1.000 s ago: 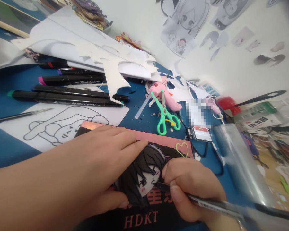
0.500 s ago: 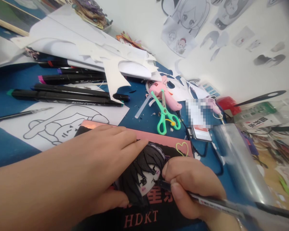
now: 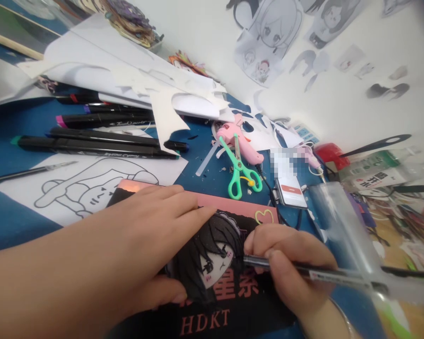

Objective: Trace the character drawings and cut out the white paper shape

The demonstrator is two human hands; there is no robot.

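My left hand (image 3: 151, 240) lies over a black and pink box (image 3: 205, 325), its thumb and fingers spread around a chibi head cutout (image 3: 215, 263) with black hair and pink cheeks. The fingers press on the cutout's upper left side and the thumb rests at its lower left. My right hand (image 3: 289, 263) is closed around a thin black pen (image 3: 297, 268). The pen's tip points left and is just right of the cutout's face, near the dark hair; whether it touches is hard to tell.
Green scissors (image 3: 238, 172) and a pink glue gun (image 3: 240, 141) lie behind the box, with a phone (image 3: 291, 188) to their right. Black markers (image 3: 102, 147) and a line drawing (image 3: 92, 183) are at left. A clear plastic roll (image 3: 349, 235) stands at right.
My right hand has moved slightly right, drawing the pen tip away from the mouth on the cutout's face. My left hand has stayed nearly still.
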